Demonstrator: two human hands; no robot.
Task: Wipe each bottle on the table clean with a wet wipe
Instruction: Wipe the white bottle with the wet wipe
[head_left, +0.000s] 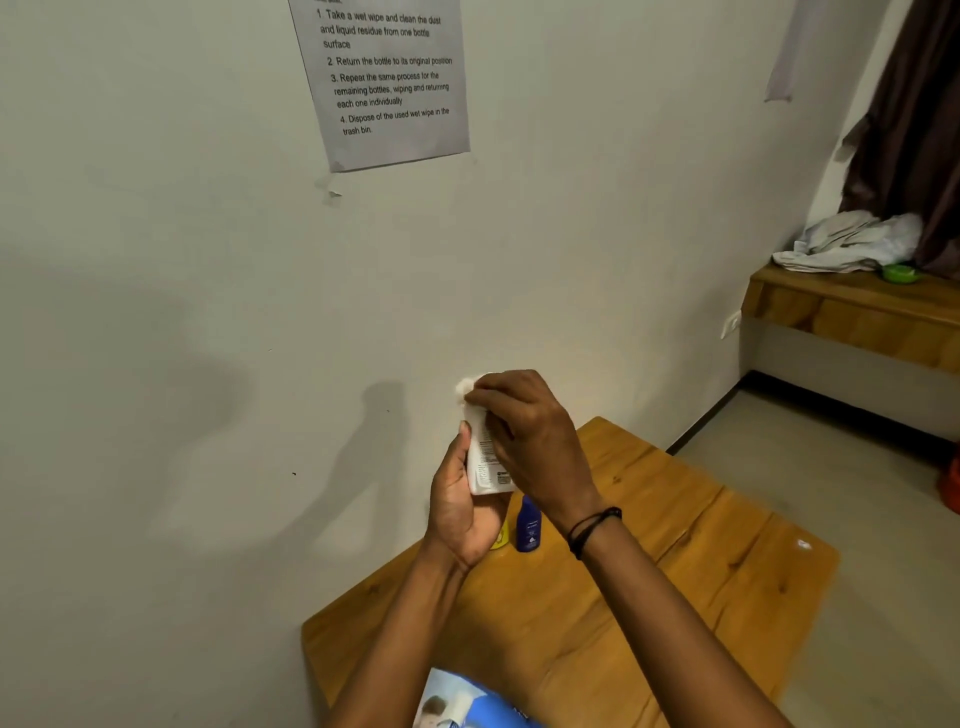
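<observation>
L hand (460, 512) gripping white bottle (485, 467), R hand (524, 431) wiping

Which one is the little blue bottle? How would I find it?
Find the wooden table against the wall. Near its back edge, just below the two hands, the blue bottle stands upright. The yellow bottle beside it hides mostly behind the left hand; only this one is dark blue.

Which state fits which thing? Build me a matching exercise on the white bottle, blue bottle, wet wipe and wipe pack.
Things:
1. white bottle
2. blue bottle
3. wet wipe
4. wipe pack

States:
A. lying at the table's near edge
B. pressed on the bottle by the right hand
C. standing on the table
D. held up by the left hand

Pairs: 1-D, 2-C, 3-B, 4-A
</observation>
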